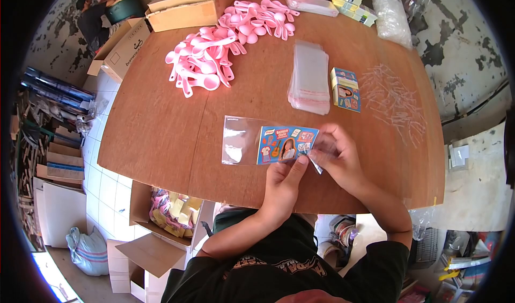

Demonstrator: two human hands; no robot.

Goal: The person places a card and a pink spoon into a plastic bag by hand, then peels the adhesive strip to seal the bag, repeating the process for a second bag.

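Observation:
A clear plastic bag lies above the near part of the table, with a blue printed card inside its right part. My left hand pinches the lower edge of the bag and card, thumb on top. At the right end, the fingers of my right hand are closed on the bag's edge, where a small flap of it hangs down. Beyond my hands are a stack of clear plastic bags and a stack of similar blue cards.
Pink plastic scoops are heaped at the back left of the wooden table. Thin clear strips lie scattered at right. A cardboard box stands at the back. Below the front edge is an open box of packed items. Another person is at far left.

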